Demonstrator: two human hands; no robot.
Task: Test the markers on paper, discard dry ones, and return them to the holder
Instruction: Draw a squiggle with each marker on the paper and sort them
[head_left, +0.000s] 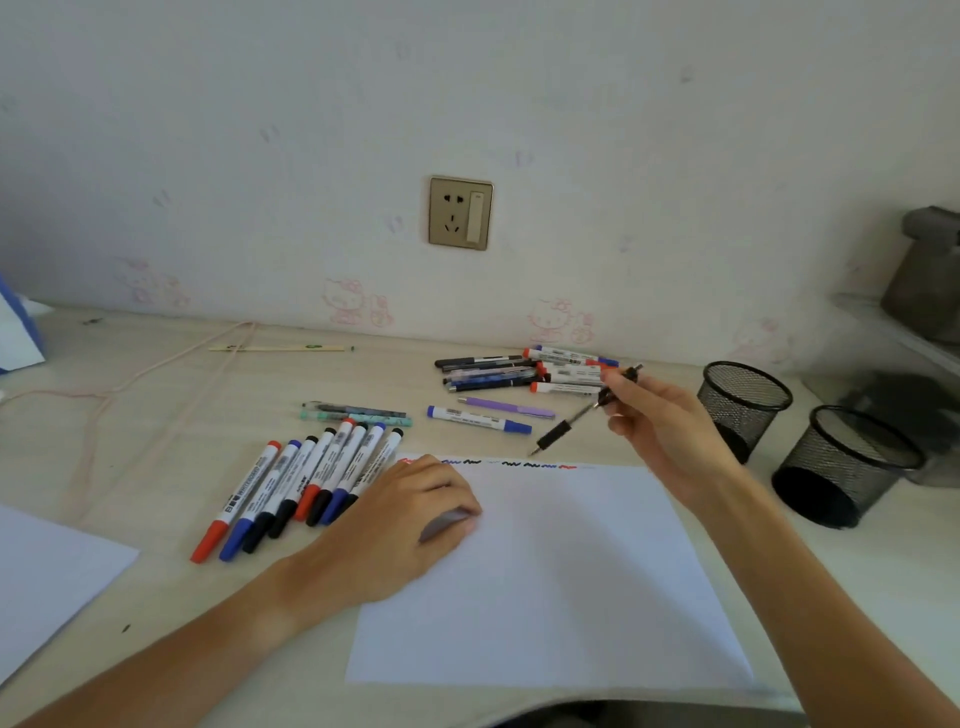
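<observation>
- Right hand (660, 421) pinches a black pen (582, 415), tip tilted down above the desk.
- Left hand (410, 514), fingers loosely curled and holding nothing, rests on the paper (561, 582).

Your widest open ground is the bare sheet of paper (550, 582), though your left hand (410, 525) rests on its left edge. To its left a fanned row of markers (306, 483) blocks the desk; behind it a loose pile of pens (524, 371) crowds the wall. Two mesh holders (789, 441) stand at the right, mouths unobstructed.
</observation>
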